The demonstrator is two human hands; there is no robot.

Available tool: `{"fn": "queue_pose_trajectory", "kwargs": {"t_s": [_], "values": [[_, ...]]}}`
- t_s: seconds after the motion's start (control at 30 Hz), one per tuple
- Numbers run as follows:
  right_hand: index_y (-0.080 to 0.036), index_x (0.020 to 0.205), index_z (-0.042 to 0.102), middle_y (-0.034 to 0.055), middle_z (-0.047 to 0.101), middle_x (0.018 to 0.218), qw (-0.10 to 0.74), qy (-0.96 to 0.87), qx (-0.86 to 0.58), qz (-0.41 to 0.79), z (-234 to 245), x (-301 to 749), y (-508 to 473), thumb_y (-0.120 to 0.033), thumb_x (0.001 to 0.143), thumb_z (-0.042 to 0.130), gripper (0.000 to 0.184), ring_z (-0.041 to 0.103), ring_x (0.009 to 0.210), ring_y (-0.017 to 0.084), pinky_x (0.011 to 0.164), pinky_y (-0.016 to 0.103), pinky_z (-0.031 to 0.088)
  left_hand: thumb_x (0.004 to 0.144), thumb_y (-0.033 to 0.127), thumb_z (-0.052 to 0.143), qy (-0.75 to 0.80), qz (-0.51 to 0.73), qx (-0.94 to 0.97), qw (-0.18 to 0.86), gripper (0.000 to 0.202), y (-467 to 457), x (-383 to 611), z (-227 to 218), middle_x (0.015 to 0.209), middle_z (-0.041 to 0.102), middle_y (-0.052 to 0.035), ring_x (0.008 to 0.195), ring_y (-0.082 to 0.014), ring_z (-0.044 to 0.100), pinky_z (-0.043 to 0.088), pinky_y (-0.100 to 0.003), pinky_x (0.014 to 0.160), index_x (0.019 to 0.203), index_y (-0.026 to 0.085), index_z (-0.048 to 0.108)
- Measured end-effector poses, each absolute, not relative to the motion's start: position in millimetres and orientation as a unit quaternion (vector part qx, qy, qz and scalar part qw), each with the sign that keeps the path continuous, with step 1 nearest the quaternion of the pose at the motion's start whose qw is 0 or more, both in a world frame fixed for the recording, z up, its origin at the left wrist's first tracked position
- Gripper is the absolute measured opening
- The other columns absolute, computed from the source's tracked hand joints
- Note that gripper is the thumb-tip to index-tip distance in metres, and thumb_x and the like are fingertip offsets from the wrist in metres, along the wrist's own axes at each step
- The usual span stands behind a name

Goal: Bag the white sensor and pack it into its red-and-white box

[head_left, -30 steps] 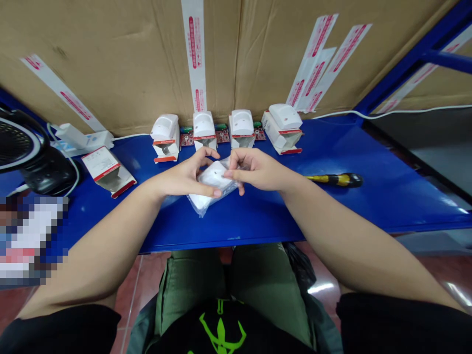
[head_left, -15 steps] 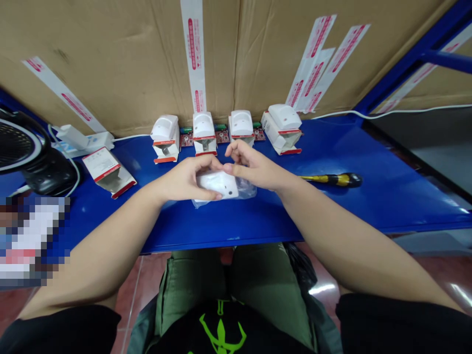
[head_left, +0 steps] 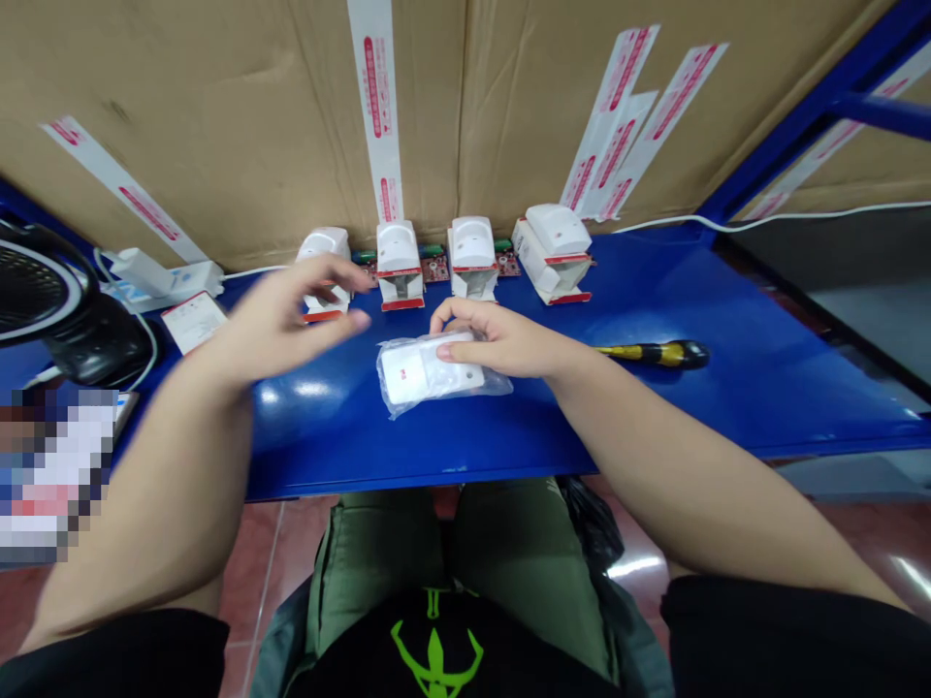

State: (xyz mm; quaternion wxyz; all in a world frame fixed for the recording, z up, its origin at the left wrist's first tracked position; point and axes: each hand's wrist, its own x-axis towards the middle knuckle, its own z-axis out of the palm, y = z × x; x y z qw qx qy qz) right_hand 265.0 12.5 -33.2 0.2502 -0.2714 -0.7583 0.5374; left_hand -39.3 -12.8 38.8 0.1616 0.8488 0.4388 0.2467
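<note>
My right hand (head_left: 495, 339) grips a white motion detector (head_left: 407, 373) in a clear plastic bag, thumb on its face and fingers behind. The detector lies lengthwise over the blue table, and a small red mark shows near its left end. My left hand (head_left: 298, 320) is off it, slightly blurred, with thumb and fingers apart and nothing between them. It hovers in front of the leftmost small open carton (head_left: 331, 302), partly covering it. Farther left, an opened carton (head_left: 193, 323) is mostly hidden behind my left wrist.
Several white detectors (head_left: 472, 240) rest on open cartons (head_left: 402, 289) along the cardboard wall, with red circuit boards (head_left: 436, 269) between some. A yellow-and-black screwdriver (head_left: 673, 355) lies right of my right hand. A black fan (head_left: 80, 310) and a power strip (head_left: 178, 284) stand at the left.
My left hand has let go of the bagged detector and moved left and slightly up. My right hand keeps hold, and more of the detector and its bag now shows.
</note>
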Motion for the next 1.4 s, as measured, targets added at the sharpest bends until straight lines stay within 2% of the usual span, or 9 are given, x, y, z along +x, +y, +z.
{"fn": "queue_pose_trajectory", "kwargs": {"t_s": [0.13,0.33,0.53,0.6,0.73,0.93,1.03,1.27,1.4], "values": [[-0.024,0.104,0.062,-0.0052,0.056,0.076,0.254,-0.753,-0.318,0.518,-28,270,15,-0.041,0.094,0.079,0.027,0.047,0.066,0.013,0.061,0.028,0.036,0.101,0.050,0.049,0.603,0.139,0.784,-0.048,0.047,-15,-110,66,0.130,0.074,-0.0124,0.127,-0.0300,0.065,0.049,-0.053,0.124,0.126,0.016,0.070],[-0.023,0.100,0.063,-0.0022,0.058,0.082,0.278,-0.750,-0.311,0.513,-26,272,17,-0.043,0.089,0.084,0.030,0.050,0.072,0.015,0.065,0.029,0.038,0.065,0.059,0.084,0.625,0.135,0.754,0.151,0.042,-12,-176,26,0.093,0.078,0.0023,0.108,-0.0398,0.065,0.052,-0.062,0.102,0.104,0.045,0.078],[-0.024,0.096,0.061,-0.0026,0.059,0.083,0.319,-0.725,-0.316,0.523,-27,275,22,-0.043,0.084,0.085,0.033,0.050,0.075,0.015,0.068,0.030,0.039,0.068,0.043,0.079,0.592,0.140,0.784,0.126,0.036,-52,-150,8,0.100,0.084,-0.0001,0.124,-0.0456,0.069,0.052,-0.068,0.111,0.103,0.048,0.083],[-0.024,0.095,0.060,-0.0033,0.058,0.081,0.334,-0.714,-0.321,0.525,-27,276,24,-0.044,0.083,0.085,0.034,0.049,0.075,0.015,0.068,0.029,0.038,0.076,0.041,0.073,0.582,0.128,0.796,0.109,0.029,-67,-130,10,0.103,0.084,-0.0022,0.120,-0.0428,0.072,0.054,-0.067,0.112,0.102,0.044,0.084],[-0.024,0.093,0.060,-0.0040,0.056,0.078,0.353,-0.701,-0.330,0.525,-25,278,27,-0.045,0.077,0.085,0.037,0.047,0.072,0.014,0.065,0.029,0.035,0.085,0.043,0.068,0.542,0.068,0.835,0.066,0.013,-75,-86,19,0.091,0.078,-0.0066,0.090,-0.0379,0.071,0.058,-0.059,0.090,0.087,0.042,0.081],[-0.023,0.090,0.061,-0.0043,0.058,0.079,0.365,-0.692,-0.323,0.533,-23,282,31,-0.041,0.075,0.084,0.033,0.047,0.071,0.013,0.064,0.028,0.035,0.095,0.026,0.058,0.562,-0.113,0.818,0.051,0.023,-44,-41,39,0.077,0.073,-0.0070,0.068,-0.0241,0.062,0.041,-0.036,0.071,0.074,0.025,0.070],[-0.023,0.090,0.060,-0.0048,0.057,0.078,0.361,-0.684,-0.331,0.541,-24,284,33,-0.038,0.077,0.084,0.032,0.048,0.071,0.013,0.066,0.027,0.036,0.093,0.032,0.060,0.534,-0.084,0.834,0.112,0.020,-41,-42,53,0.090,0.081,-0.0067,0.081,-0.0235,0.070,0.049,-0.034,0.081,0.085,0.026,0.078],[-0.023,0.092,0.063,-0.0032,0.059,0.082,0.346,-0.690,-0.340,0.538,-27,285,34,-0.034,0.081,0.088,0.029,0.051,0.074,0.014,0.066,0.028,0.039,0.087,0.050,0.058,0.594,-0.057,0.779,0.192,0.052,-64,-79,71,0.132,0.083,-0.0086,0.112,-0.0289,0.079,0.060,-0.043,0.103,0.128,0.025,0.079],[-0.023,0.092,0.062,-0.0024,0.060,0.083,0.348,-0.687,-0.332,0.545,-26,286,34,-0.033,0.083,0.087,0.028,0.052,0.075,0.014,0.064,0.027,0.040,0.076,0.047,0.075,0.586,0.011,0.792,0.172,0.046,-61,-107,53,0.140,0.083,-0.0003,0.145,-0.0386,0.069,0.057,-0.055,0.118,0.121,0.038,0.084]]}}
